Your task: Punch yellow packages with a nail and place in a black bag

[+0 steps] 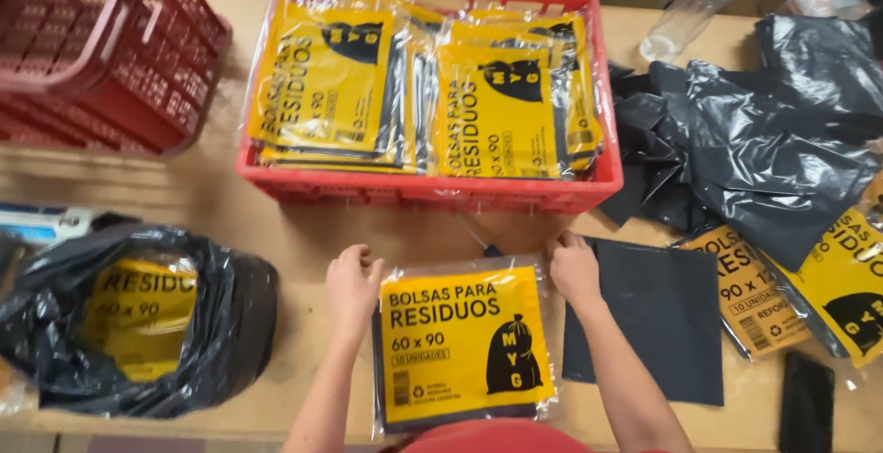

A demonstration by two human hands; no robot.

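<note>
A clear plastic pack (464, 343) with a yellow label and folded black bags inside lies flat on the wooden table near the front edge. My left hand (352, 287) rests on its top left corner with fingers curled. My right hand (574, 267) presses its top right corner, fingers bent. Just beyond the pack stands a red plastic crate (432, 191) filled with several similar yellow-labelled packs (326, 80) stacked in two piles.
A flat folded black bag (658, 320) lies right of the pack. Loose black bags (763, 136) and more yellow-labelled packs (832, 278) cover the right side. An open black bag of packs (138, 315) sits left. An empty red crate (101, 44) stands at back left.
</note>
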